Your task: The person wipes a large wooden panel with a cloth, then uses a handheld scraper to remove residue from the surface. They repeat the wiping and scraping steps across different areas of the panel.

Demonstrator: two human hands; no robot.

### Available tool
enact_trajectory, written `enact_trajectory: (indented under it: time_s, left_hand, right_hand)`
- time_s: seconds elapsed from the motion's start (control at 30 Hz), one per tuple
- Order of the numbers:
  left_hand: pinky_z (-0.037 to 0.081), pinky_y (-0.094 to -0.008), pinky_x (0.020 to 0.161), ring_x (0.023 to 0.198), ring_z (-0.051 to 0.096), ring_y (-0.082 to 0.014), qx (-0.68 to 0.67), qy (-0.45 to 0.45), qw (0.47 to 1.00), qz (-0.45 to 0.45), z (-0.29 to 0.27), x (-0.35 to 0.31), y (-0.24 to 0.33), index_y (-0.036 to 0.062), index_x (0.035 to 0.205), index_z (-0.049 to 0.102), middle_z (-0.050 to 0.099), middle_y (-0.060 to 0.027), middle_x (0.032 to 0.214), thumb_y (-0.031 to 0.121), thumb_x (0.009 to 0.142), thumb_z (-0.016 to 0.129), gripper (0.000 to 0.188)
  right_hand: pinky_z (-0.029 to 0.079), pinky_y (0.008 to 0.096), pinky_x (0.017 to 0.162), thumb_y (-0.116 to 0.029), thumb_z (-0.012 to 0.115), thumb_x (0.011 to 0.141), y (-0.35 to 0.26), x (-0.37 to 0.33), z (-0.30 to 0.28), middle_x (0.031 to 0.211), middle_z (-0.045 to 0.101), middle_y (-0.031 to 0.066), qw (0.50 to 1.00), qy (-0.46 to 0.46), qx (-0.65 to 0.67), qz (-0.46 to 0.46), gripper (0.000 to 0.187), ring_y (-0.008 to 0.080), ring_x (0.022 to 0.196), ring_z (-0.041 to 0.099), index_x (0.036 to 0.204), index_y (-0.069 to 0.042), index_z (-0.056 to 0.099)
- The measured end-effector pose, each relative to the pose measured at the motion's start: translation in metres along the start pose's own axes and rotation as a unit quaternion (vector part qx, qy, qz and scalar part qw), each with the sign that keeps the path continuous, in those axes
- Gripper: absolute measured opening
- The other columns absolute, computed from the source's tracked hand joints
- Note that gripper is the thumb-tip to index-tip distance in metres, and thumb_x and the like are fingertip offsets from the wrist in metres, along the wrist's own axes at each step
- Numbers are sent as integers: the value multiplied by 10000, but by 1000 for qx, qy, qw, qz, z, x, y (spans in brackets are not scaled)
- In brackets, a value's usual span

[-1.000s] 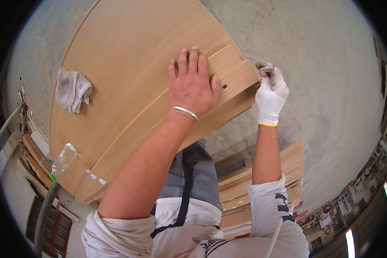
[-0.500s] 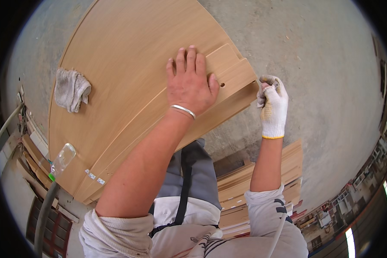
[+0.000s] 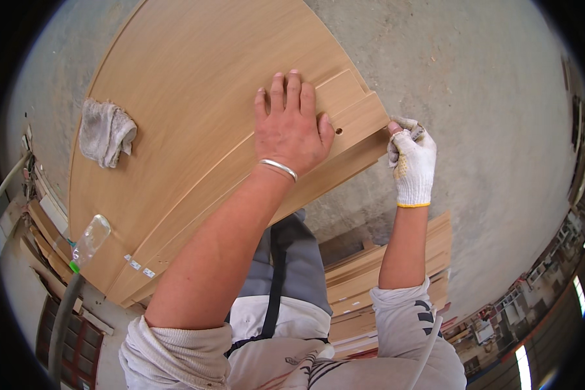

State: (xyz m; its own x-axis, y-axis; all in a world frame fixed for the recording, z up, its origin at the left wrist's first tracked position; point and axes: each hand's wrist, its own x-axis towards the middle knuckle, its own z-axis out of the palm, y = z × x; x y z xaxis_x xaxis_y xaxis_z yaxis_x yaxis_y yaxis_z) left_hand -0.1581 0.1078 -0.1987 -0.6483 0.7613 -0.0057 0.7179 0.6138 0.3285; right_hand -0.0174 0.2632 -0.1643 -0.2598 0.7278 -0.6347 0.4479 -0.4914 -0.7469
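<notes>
Panel (image 3: 195, 97) lies under spread left fingers (image 3: 293, 94); right fingers (image 3: 408, 123) curl near its corner (image 3: 380, 117), grip unclear.

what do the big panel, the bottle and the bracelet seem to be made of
Big panel: wood or wood-look laminate, smooth satin finish; fine grain shows. Bottle: probably clear plastic, glossy; it is see-through with highlights. Bracelet: likely polished silver-coloured metal; its band shines.

A crumpled greyish cloth (image 3: 107, 133) lies at the left edge of the wooden panel (image 3: 195, 78). A clear bottle (image 3: 92, 237), green-capped, lies lower on that edge, towards the lower left corner. A grey hose (image 3: 61, 325) runs beside the cap. Stacked boards (image 3: 351, 276) are noted above the concrete floor (image 3: 500, 130); loose timber (image 3: 47, 222) is at left.
</notes>
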Motion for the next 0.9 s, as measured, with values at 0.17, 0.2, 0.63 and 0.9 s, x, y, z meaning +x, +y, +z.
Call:
enact_trajectory:
  time_s: [0.17,0.2,0.63,0.9]
  left_hand:
    - [306,-583,1160,1422,409,-392,4,-5,1000,-1,-1,1,0,0,1368,495,468,-187,1527,317,901,606,575]
    - [305,-585,1160,1421,410,-392,5,-6,1000,-1,-1,1,0,1,1366,496,469,-189,1527,317,900,607,574]
    - [292,-597,1170,1421,402,-413,-31,-11,999,-11,0,2,2,10,1361,498,460,-203,1533,299,866,615,585]
    - [292,-603,1168,1428,396,-412,-22,-14,1000,-16,-1,0,3,-1,1360,495,449,-197,1545,290,863,613,588]
  right_hand:
    - [333,233,441,-48,748,920,3,6,-5,695,576,-3,1000,-14,19,2,170,54,518,470,1054,37,687]
    - [345,229,435,-46,750,918,4,7,-6,701,587,-6,999,-18,28,6,144,47,522,482,1031,26,699]
    - [364,219,479,-25,748,899,-6,7,-1,735,627,-11,999,4,-50,-13,81,41,570,501,972,4,729]
    - [327,232,477,-61,748,910,-23,19,12,706,594,-20,998,-28,-53,14,128,46,554,468,1003,23,724]
